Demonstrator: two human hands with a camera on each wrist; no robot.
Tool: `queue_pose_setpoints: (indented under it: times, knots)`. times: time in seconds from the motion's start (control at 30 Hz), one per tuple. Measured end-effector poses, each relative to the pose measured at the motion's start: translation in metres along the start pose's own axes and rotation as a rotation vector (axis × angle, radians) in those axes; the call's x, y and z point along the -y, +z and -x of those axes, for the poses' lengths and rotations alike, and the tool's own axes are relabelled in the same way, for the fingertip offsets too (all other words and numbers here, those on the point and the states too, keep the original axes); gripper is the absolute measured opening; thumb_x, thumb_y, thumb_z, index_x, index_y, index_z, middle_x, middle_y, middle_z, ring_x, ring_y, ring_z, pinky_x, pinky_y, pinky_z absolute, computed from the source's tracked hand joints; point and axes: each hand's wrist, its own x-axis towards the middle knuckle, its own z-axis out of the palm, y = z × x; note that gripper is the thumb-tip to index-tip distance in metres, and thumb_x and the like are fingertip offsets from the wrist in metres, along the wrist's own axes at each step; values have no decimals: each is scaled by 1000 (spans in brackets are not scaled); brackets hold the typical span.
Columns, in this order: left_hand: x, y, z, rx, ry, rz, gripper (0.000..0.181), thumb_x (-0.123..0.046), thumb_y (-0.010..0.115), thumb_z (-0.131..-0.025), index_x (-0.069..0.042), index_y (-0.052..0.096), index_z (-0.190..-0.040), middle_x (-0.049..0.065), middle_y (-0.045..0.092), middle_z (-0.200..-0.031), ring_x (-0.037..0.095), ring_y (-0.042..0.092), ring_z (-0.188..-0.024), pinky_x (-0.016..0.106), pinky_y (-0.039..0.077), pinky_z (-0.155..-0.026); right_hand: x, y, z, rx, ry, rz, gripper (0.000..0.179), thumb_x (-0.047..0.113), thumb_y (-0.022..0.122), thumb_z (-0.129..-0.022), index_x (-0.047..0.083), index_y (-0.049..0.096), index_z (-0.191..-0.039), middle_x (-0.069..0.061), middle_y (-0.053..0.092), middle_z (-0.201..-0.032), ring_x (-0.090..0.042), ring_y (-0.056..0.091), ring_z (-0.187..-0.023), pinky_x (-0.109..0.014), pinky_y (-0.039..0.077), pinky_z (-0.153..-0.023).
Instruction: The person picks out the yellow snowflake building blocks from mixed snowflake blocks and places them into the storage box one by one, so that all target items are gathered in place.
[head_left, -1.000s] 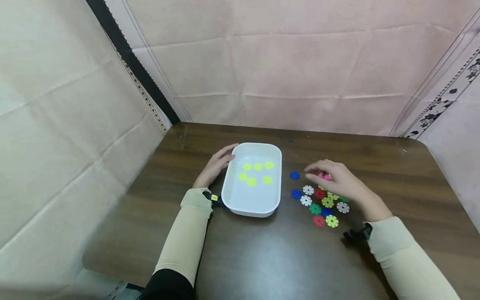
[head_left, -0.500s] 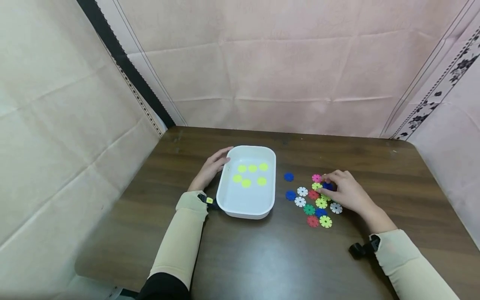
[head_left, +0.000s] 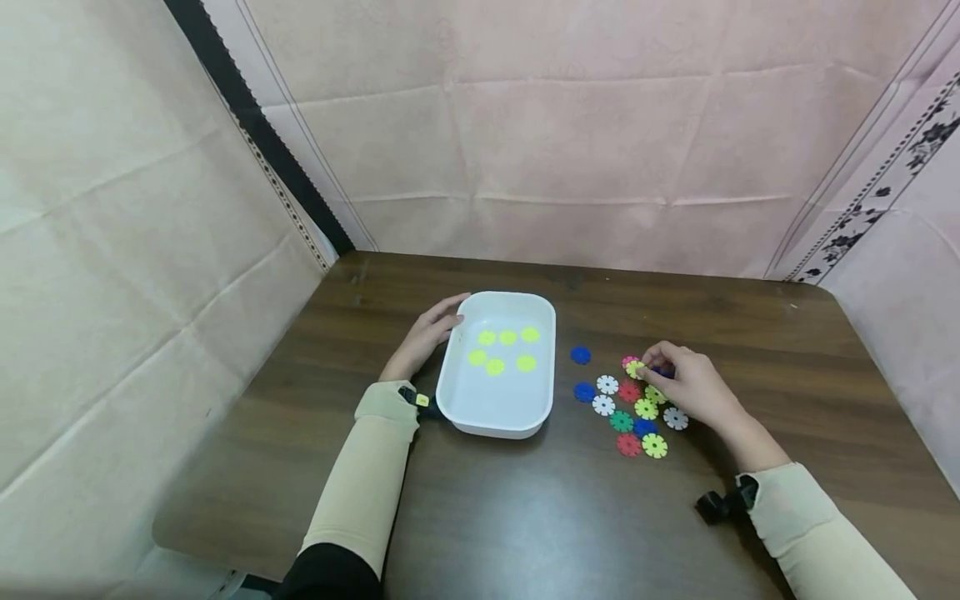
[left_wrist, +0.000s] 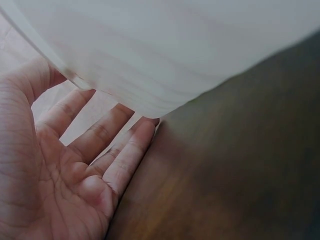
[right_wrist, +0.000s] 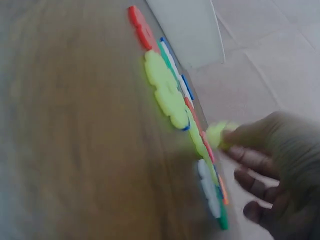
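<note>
A white rectangular tray (head_left: 495,427) stands left of centre on the table, with several yellow snowflake discs (head_left: 508,337) on its floor. My left hand (head_left: 418,342) holds its far left corner, thumb at the rim and fingers spread along the outside; the wrist view shows the tray's outer wall (left_wrist: 160,50) above the palm. To the right, my right hand (head_left: 693,390) pinches one yellow snowflake disc (right_wrist: 218,133) between thumb and index finger, raised over the loose pile. The other fingers bend loosely, and part of the pile is hidden beneath them.
Snowflake discs in red, white, green, blue, pink and yellow lie in a loose pile, among them a red disc (head_left: 628,444) and a white disc (head_left: 676,418). A blue disc (head_left: 581,355) lies apart, nearer the tray. Pale cloth (head_left: 570,150) hangs behind the wooden table (head_left: 480,517).
My right hand has come down from above the pink disc to the pile's right side and now pinches a yellow disc lifted from it. My left hand stays at the tray.
</note>
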Motion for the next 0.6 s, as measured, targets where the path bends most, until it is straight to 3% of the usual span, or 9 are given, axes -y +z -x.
queue_pose_setpoints:
  times: [0.17,0.3,0.43,0.6]
  knots:
    - [-2,-2,1,-4,2,-11,44,-38,63,-100,-33,56,-143,-5,53,-146,17,56,-128,40,45,-107,24,-3,-13,-96,-99,-112,12,22,72,-95,17,66,-104,3,70,-88,-17,59,-66,-25,48,-54]
    - [-1,-1,0,-2,0,-24,44,-39,62,-100,-34,56,-143,-7,50,-148,15,54,-130,41,44,-108,62,3,-32,-82,-198,-189,10,22,72,-95,18,68,-103,7,70,-88,-12,59,-67,-24,48,-55]
    - [1,0,1,-4,-11,-40,46,-44,64,-97,-35,56,-142,-7,52,-147,15,55,-129,42,44,-108,107,22,-55,14,-303,-247,10,19,72,-95,15,71,-104,8,71,-90,-9,63,-74,-27,53,-62]
    - [0,0,4,1,3,-43,46,-43,63,-98,-34,55,-143,-4,53,-146,18,57,-127,43,46,-106,149,60,-83,225,-382,-234,12,19,72,-95,15,72,-106,10,72,-93,-6,65,-84,-31,54,-73]
